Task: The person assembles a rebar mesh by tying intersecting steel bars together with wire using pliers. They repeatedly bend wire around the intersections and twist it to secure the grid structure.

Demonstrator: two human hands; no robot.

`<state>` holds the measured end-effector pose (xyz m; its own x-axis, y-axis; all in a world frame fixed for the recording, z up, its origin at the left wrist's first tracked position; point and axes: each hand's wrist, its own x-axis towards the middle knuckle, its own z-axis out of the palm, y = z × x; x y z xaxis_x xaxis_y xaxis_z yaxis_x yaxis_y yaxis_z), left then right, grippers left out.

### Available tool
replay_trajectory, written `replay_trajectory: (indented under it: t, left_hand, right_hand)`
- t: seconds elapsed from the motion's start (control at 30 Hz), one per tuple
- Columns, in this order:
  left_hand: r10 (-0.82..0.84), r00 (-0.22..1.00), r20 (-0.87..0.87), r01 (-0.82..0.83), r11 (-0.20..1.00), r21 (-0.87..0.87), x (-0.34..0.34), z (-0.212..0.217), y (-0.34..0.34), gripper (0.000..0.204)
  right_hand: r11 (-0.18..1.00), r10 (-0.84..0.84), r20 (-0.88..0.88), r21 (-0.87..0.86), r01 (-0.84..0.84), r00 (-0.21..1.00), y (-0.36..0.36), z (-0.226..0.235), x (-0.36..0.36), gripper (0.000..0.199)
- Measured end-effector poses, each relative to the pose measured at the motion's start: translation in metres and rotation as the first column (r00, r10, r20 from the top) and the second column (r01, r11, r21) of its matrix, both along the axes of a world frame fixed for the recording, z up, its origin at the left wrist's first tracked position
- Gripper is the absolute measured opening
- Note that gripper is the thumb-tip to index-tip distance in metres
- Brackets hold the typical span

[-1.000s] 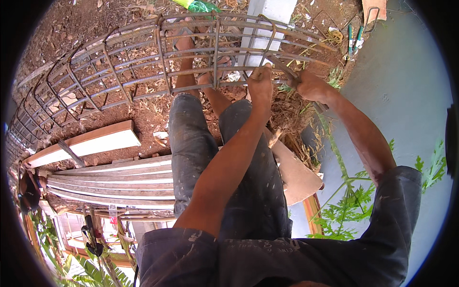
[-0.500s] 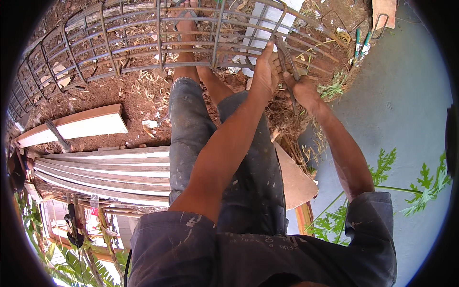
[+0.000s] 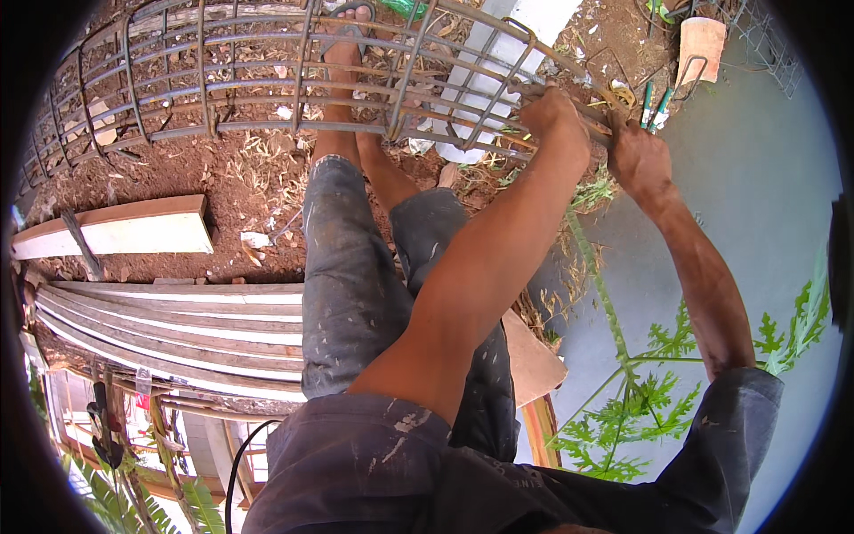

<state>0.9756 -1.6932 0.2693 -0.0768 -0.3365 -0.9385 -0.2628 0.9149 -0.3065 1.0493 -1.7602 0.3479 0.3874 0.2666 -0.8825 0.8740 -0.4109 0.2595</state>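
Observation:
A long cage of rusty steel bars (image 3: pixel 203 89), tied with square hoops, stretches across the far side over my feet. At its right end my left hand (image 3: pixel 553 116) is closed, its fingers largely hidden from above. My right hand (image 3: pixel 639 162) grips the near end of a long dark metal tool (image 3: pixel 598 136), just right of the left hand. The tool runs between both hands toward the last hoop (image 3: pixel 514 80); its working end is partly covered, so its exact kind is unclear.
Green-handled pliers (image 3: pixel 656 109) and a bent wire hoop (image 3: pixel 690 73) lie beyond my right hand. White boards (image 3: pixel 178 334) are stacked at left, beside a single plank (image 3: pixel 120 230). A grey wall-like surface (image 3: pixel 756 196) and a leafy plant (image 3: pixel 632 392) are on the right.
Both hands have moved right and spread farther apart. The tool has swung from steep to slanting across the cage's end, with the left hand now closed there. The view has shifted slightly.

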Motion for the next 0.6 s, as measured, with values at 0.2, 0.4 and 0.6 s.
replay_trajectory:
  t: [0.2, 0.4, 0.6]
  left_hand:
    - [-0.197, 0.889, 0.414, 0.142, 0.977, 0.159, -0.05, -0.006, -0.03, 0.066]
    - [-0.14, 0.788, 0.6, 0.109, 0.99, 0.088, -0.078, -0.009, -0.044, 0.074]
    - [0.125, 0.852, 0.508, -0.035, 0.982, -0.183, -0.062, 0.0, -0.032, 0.039]
  right_hand:
    - [0.99, -0.133, -0.164, -0.076, 0.122, 0.977, -0.009, -0.01, 0.025, 0.028]
    - [0.834, -0.55, -0.319, -0.252, 0.491, 0.772, -0.022, -0.006, -0.003, 0.03]
    - [0.105, -0.986, -0.164, -0.54, 0.835, 0.018, 0.007, 0.014, -0.01, 0.04]
